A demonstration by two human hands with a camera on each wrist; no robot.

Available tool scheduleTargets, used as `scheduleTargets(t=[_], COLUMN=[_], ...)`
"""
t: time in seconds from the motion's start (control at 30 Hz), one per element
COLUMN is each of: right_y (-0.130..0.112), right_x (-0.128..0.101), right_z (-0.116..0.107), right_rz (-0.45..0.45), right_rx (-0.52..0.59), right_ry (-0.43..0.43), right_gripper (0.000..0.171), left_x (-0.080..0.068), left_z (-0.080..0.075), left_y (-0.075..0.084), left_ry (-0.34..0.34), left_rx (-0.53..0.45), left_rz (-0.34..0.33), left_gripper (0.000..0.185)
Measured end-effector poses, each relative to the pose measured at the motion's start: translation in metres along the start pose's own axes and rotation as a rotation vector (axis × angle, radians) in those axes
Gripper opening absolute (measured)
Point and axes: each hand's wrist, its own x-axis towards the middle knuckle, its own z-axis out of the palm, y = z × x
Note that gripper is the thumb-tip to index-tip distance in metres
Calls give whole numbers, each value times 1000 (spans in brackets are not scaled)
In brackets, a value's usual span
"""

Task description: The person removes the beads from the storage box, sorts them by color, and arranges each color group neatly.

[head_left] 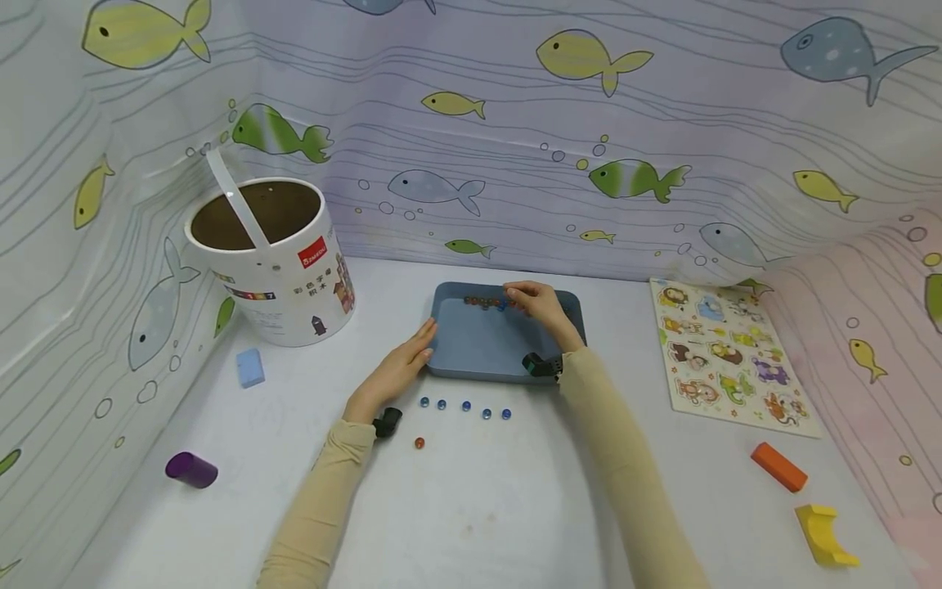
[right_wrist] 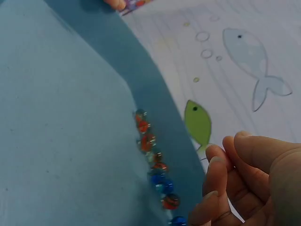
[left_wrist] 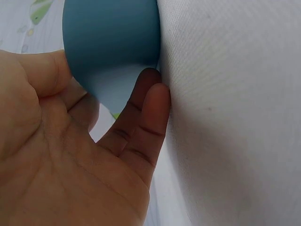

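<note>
A blue-grey tray (head_left: 478,343) lies on the table. My left hand (head_left: 397,364) rests against its left side; in the left wrist view the straight fingers (left_wrist: 153,117) lie low by the tray's outer wall (left_wrist: 113,37). Inside, along the back wall, runs a row of orange, blue and greenish glass marbles (right_wrist: 146,141). My right hand (head_left: 540,307) hovers over the right part of that row, fingers loosely bent and thumb close to the index finger; no marble shows between them. In front of the tray sit several blue marbles (head_left: 466,406) and one orange marble (head_left: 419,443).
A white bucket (head_left: 294,303) with a handle and a light blue block (head_left: 250,368) are at left, a purple cylinder (head_left: 191,469) nearer. At right lie an animal puzzle board (head_left: 728,360), an orange block (head_left: 778,467) and a yellow curved block (head_left: 824,536). A fish-print curtain (head_left: 515,164) hangs behind.
</note>
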Motion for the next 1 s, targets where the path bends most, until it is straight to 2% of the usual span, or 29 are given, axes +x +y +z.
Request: scheduleTargets(t=[0.2,0.47,0.73,1.0], right_y=[9,11,10,11], right_x=[13,18,18,13], right_z=[9,16,21,22], right_rz=[67,67,52,70], right_rx=[-35,-140,-308,-313], right_ry=[27,39,41,11], right_gripper=[36,31,25,26], left_x=[1,2,2,0], left_z=[0,-1,-3,0], left_y=[-2,-1,-1,-3], left_ry=[-7,3,9,-8], left_rx=[-3,-7,-5,-10], left_rz=[-2,2,-11,-21], left_gripper=[52,52,52,52])
